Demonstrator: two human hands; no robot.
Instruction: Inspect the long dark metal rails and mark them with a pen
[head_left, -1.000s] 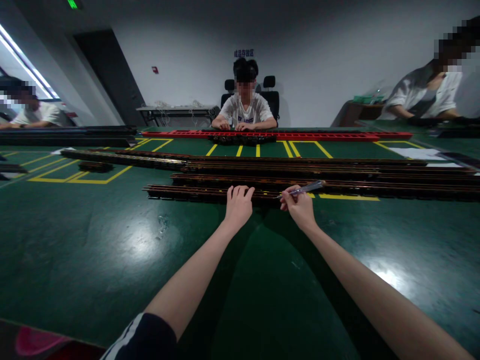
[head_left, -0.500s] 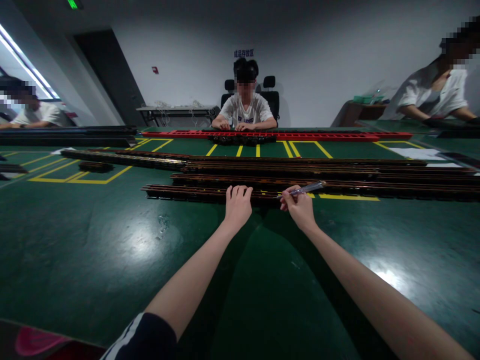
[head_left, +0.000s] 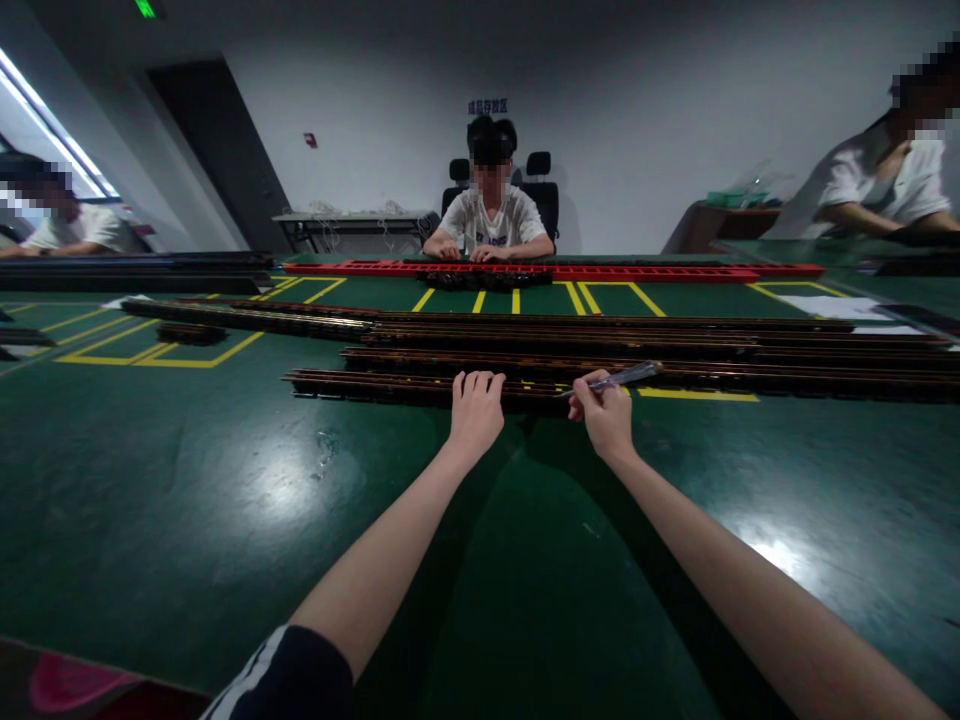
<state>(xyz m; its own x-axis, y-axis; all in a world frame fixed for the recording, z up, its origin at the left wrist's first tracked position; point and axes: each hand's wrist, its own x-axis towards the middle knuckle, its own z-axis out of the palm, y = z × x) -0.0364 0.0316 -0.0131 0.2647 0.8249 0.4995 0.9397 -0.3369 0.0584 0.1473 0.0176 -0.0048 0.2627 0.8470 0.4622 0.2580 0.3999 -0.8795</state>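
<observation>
A long dark bundle of strips [head_left: 375,385] with rust-brown edges and small yellow marks lies across the green table [head_left: 225,560] in front of me. My left hand [head_left: 478,405] is closed over its near strip, fingertips bent across the top edge; the thumb is hidden. To the right, my right hand [head_left: 606,412] pinches a slim pen-like tool [head_left: 630,374] with a clear, greyish handle. The tool's thin tip points left and down at the strip's top edge. Whether the tip touches the strip, I cannot tell.
More dark strips [head_left: 600,330] lie just behind. Farther back is a red slotted rail [head_left: 637,272], with a seated co-worker [head_left: 493,220] behind it. Other people sit at the left and right. Yellow tape lines [head_left: 697,395] mark the table; white paper [head_left: 832,307] lies at right.
My right hand has shifted slightly right along the strip with the pen-like tool. My left hand stays in place. The person at the right has moved a little to the right.
</observation>
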